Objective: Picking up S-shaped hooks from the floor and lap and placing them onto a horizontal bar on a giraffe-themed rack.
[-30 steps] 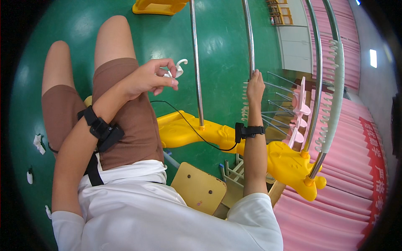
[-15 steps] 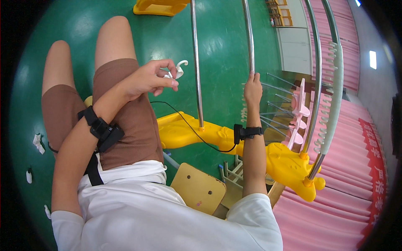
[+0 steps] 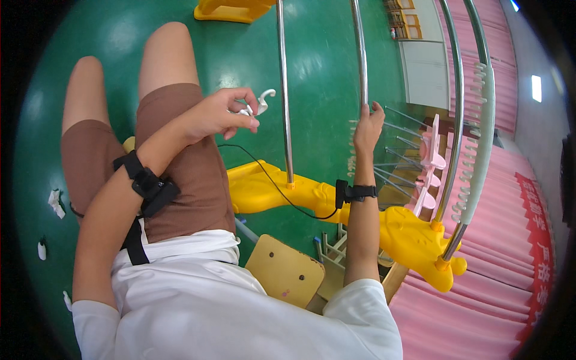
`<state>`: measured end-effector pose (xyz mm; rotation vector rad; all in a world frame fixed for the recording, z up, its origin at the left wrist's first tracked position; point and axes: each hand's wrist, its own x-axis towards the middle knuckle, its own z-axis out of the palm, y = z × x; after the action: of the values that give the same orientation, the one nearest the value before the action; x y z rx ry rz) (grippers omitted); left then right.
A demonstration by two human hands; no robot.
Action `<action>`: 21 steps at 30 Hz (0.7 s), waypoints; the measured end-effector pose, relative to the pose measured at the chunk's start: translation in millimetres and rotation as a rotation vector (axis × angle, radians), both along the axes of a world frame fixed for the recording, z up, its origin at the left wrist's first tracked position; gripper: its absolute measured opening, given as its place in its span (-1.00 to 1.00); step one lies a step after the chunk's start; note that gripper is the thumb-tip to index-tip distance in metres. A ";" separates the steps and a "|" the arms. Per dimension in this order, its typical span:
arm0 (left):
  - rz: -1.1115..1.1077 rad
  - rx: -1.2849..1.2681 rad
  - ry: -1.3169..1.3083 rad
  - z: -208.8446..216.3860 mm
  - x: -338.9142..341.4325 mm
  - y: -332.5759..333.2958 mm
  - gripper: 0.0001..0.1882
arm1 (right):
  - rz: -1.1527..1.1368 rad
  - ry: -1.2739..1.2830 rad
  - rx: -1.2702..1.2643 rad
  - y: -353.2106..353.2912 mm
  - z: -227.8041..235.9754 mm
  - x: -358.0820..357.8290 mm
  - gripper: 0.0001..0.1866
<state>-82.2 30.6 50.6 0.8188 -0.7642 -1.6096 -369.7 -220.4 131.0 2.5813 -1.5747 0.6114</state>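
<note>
A small white plastic hook [image 3: 264,101] with a curled end is pinched between the thumb and fingers of my left hand [image 3: 223,115], above my thigh. Part of the hook is hidden by the fingers. My right hand [image 3: 368,128] is raised against a chrome pole [image 3: 360,57], its fingers loosened and apart, with nothing seen in it. Behind that hand and wrist a row of small pale hooks [image 3: 352,150] shows along the pole's lower part. On the pair of poles farther right, a long pale strip [image 3: 485,141] carries a similar row of hooks.
A yellow giraffe-shaped plastic base [image 3: 285,195] holds the poles. Below it stands a small yellow chair [image 3: 285,270]. Pink chairs [image 3: 429,159], a white cabinet [image 3: 425,72] and pink curtains [image 3: 447,306] are to the right. White scraps [image 3: 56,204] lie on the green floor [image 3: 240,36].
My right hand has loosened its grip on the pole, and its fingers have spread. The left hand keeps the hook and has shifted very slightly right.
</note>
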 end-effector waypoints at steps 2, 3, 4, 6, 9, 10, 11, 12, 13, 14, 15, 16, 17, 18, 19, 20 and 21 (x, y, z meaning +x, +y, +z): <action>-0.012 -0.003 -0.016 0.8 -0.2 0.8 -0.79 | 0.070 -0.069 -0.016 5.3 0.2 0.8 -0.51; -0.030 -0.009 -0.029 0.6 -0.1 1.2 -0.80 | 0.170 -0.027 -0.133 8.1 0.0 1.8 -0.52; -0.026 -0.038 -0.032 -2.1 -1.2 0.9 -0.79 | 0.269 0.012 -0.252 12.7 1.0 3.5 -0.51; -0.015 -0.025 -0.043 -6.1 0.3 1.2 -0.78 | 0.386 0.016 -0.209 41.7 5.1 31.3 -0.50; -0.035 -0.034 -0.054 -2.1 -0.3 -0.4 -0.77 | 0.545 0.037 -0.122 93.0 19.2 69.2 -0.43; -0.034 -0.048 -0.049 -4.0 -0.8 -1.1 -0.77 | 0.660 0.082 -0.084 109.6 20.5 81.1 -0.41; -0.033 -0.064 -0.045 -5.2 -0.7 -1.8 -0.77 | 0.775 0.127 -0.047 122.2 20.6 92.7 -0.38; -0.031 -0.058 -0.047 -6.7 -0.9 -1.7 -0.77 | 0.777 0.123 -0.043 132.2 19.9 103.5 -0.38; -0.028 -0.058 -0.031 -7.1 -1.7 -2.1 -0.77 | 0.879 0.197 -0.036 140.2 19.5 112.4 -0.35; -0.025 -0.059 -0.014 -7.9 -1.9 -1.9 -0.77 | 0.980 0.274 -0.029 146.7 16.3 118.3 -0.31; -0.023 -0.056 -0.014 -9.0 -1.4 -1.0 -0.77 | 0.983 0.273 -0.026 151.1 9.5 121.8 -0.31; -0.022 -0.058 -0.018 -8.7 -0.4 -0.7 -0.77 | 0.995 0.238 0.002 153.6 2.2 124.7 -0.29; -0.021 -0.060 -0.021 -8.3 0.4 -0.6 -0.77 | 1.007 0.204 0.030 155.7 -2.7 126.7 -0.26; -0.019 -0.059 -0.020 -7.9 1.2 -0.8 -0.77 | 0.988 0.166 0.024 157.9 -4.6 126.8 -0.26; -0.060 -0.066 -0.019 -7.2 2.9 -0.6 -0.76 | 0.991 0.166 0.025 157.7 -6.2 127.3 -0.26; -0.101 -0.073 -0.019 -6.4 4.2 -0.6 -0.75 | 0.971 0.192 0.005 156.9 -8.0 127.2 -0.28; -0.099 -0.072 -0.018 -6.2 4.9 -1.0 -0.75 | 0.951 0.218 -0.015 156.5 -10.2 127.0 -0.29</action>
<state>-77.3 29.6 44.3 0.7550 -0.8817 -1.6541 -242.7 -63.8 120.9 3.1295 -0.2026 0.3282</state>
